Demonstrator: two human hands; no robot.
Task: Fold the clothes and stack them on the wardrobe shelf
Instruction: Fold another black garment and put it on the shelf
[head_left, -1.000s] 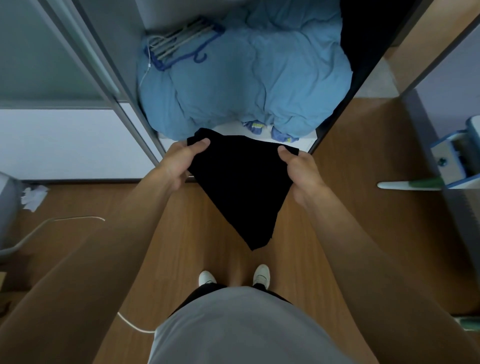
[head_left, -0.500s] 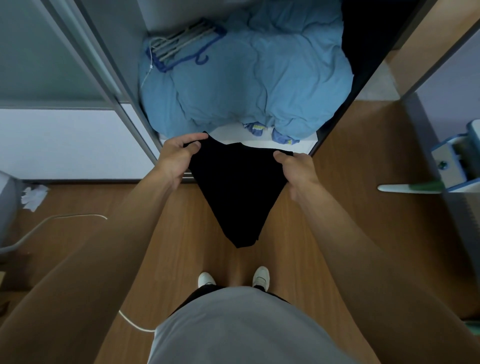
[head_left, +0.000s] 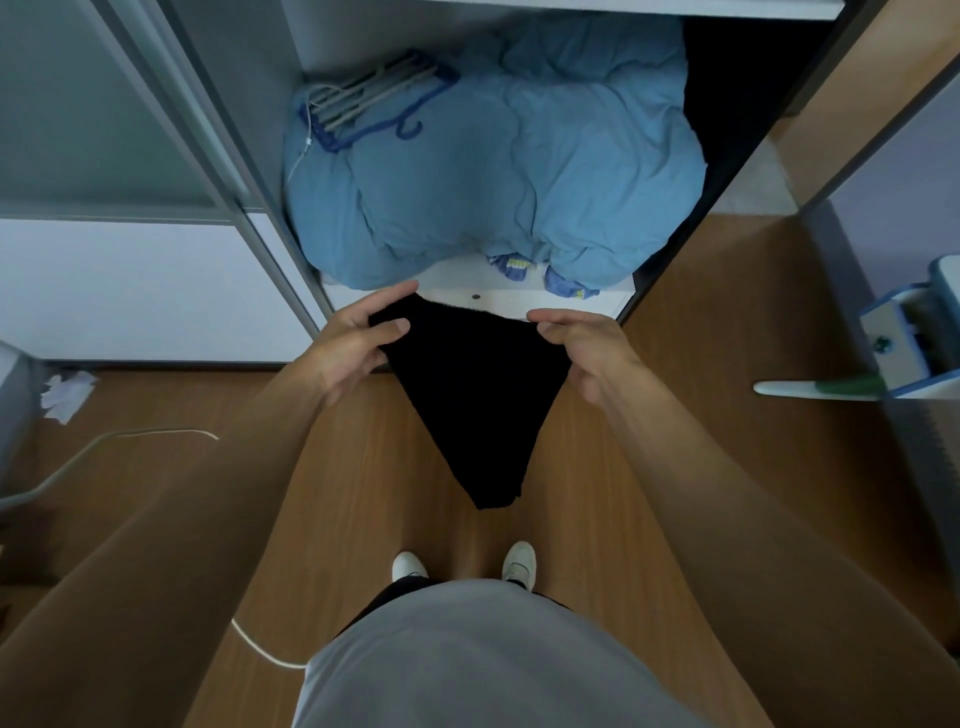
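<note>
A black garment (head_left: 475, 400) hangs in front of me over the wooden floor, tapering to a point near my feet. My left hand (head_left: 356, 340) pinches its top left corner and my right hand (head_left: 584, 340) pinches its top right corner. Both hands are just in front of the white wardrobe shelf (head_left: 498, 299). On that shelf lies a big crumpled blue duvet (head_left: 498, 171), which fills most of it. What kind of garment the black cloth is I cannot tell.
Blue and grey hangers (head_left: 374, 101) lie on the duvet at the back left. A sliding wardrobe door (head_left: 130, 130) stands to the left. A white cable (head_left: 265, 652) runs over the floor. A blue-white object (head_left: 909, 343) juts in at the right.
My hands have dropped a little and come slightly closer together with the black garment. Its hanging tip swung up, then settled lower again.
</note>
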